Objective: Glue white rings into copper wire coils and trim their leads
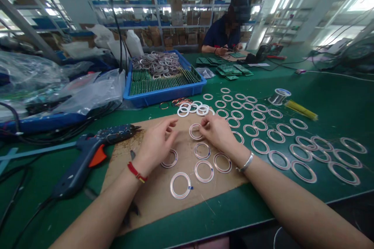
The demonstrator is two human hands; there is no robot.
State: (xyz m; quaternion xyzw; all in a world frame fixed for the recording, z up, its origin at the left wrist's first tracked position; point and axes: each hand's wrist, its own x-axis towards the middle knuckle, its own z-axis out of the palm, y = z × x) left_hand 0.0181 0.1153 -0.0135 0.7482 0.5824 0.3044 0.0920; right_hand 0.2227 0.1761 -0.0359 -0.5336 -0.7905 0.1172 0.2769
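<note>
My left hand (156,142) is over the brown cardboard sheet (153,206), its fingers curved and apart with nothing between them. Partly beneath its wrist side lies a flat ring (175,159). My right hand (216,131) has thumb and fingers pinched at the right edge of a ring with copper-coloured bands (190,132), near the board's far part. Closer to me on the cardboard lie several more such rings, among them one with a small dark blue tab (180,198). Plain white rings (183,114) sit overlapping just beyond my hands.
A glue gun (78,167) lies at left, by black tweezers partly under my left arm. Many rings (279,159) cover the green table at right, near a solder wire spool (279,97) and yellow bristles (300,109). Behind stands a blue tray (166,97); a co-worker (223,33) sits opposite.
</note>
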